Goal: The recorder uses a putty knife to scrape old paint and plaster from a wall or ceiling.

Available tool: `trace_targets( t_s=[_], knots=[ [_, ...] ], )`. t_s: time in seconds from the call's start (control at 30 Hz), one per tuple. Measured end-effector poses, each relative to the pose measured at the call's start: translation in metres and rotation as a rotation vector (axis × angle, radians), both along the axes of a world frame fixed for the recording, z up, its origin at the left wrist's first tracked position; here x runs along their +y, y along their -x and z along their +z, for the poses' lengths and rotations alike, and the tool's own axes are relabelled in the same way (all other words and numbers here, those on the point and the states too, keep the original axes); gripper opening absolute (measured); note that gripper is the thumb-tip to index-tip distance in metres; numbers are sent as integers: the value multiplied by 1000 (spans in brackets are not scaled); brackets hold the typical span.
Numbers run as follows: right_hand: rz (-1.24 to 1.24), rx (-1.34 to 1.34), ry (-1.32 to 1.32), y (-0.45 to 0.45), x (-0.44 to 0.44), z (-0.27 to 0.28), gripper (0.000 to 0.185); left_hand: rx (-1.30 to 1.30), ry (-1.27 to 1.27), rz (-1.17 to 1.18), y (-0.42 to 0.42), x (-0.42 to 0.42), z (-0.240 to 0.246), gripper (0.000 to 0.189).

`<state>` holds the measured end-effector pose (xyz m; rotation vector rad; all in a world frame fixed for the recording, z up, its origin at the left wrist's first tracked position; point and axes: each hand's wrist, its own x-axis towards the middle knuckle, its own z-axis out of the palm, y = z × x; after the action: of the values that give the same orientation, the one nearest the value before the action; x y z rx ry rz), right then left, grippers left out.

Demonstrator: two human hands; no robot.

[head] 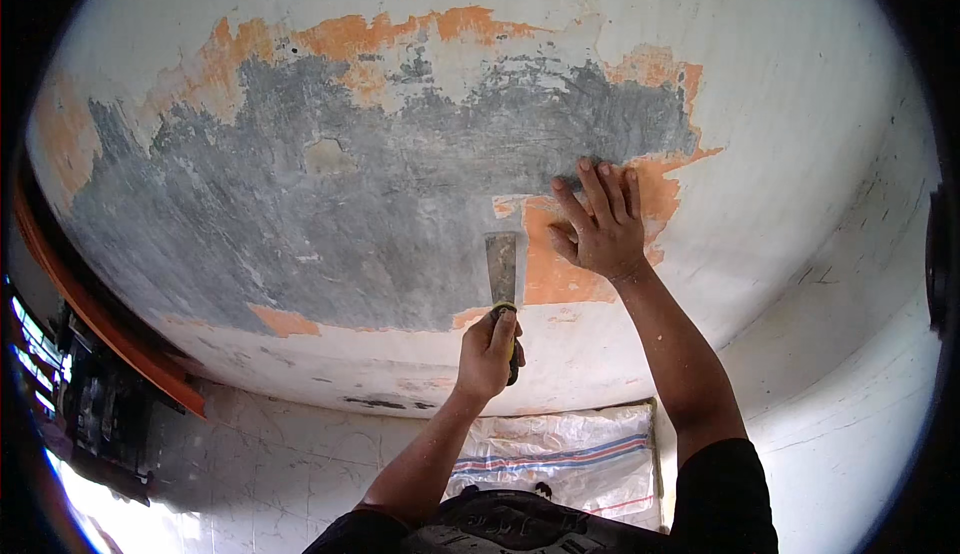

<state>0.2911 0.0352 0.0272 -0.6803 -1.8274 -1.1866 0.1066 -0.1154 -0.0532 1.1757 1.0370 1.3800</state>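
My left hand (487,351) grips the black and yellow handle of a putty knife (502,265). Its broad, smeared metal blade points up the wall and lies over bare grey plaster, just left of an orange paint patch (562,269). Flat against the wall (420,156), my right hand (606,216) rests with spread fingers where grey plaster meets orange paint, and holds nothing. White paint (772,141) with ragged edges surrounds the grey and orange area. Whether the blade touches the wall I cannot tell.
A woven plastic sheet (555,456) with blue and red stripes lies at the wall's foot, below my arms. Pale marbled tiles (285,449) stretch to its left. An orange-brown frame edge (105,306) curves along the left, beside dark objects. Another pale wall (847,314) stands at right.
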Motion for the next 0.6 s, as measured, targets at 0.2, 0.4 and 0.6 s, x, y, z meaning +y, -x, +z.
trace_targets(
  t_s=[0.2, 0.4, 0.6],
  knots=[
    [-14, -5, 0, 1, -1, -1, 56, 2, 4, 14, 0, 2, -4, 36],
    [-3, 8, 5, -1, -1, -1, 57, 27, -45, 2, -5, 11, 35, 37],
    [-11, -2, 6, -3, 0, -1, 57, 39, 1, 31, -7, 2, -23, 37]
  ],
)
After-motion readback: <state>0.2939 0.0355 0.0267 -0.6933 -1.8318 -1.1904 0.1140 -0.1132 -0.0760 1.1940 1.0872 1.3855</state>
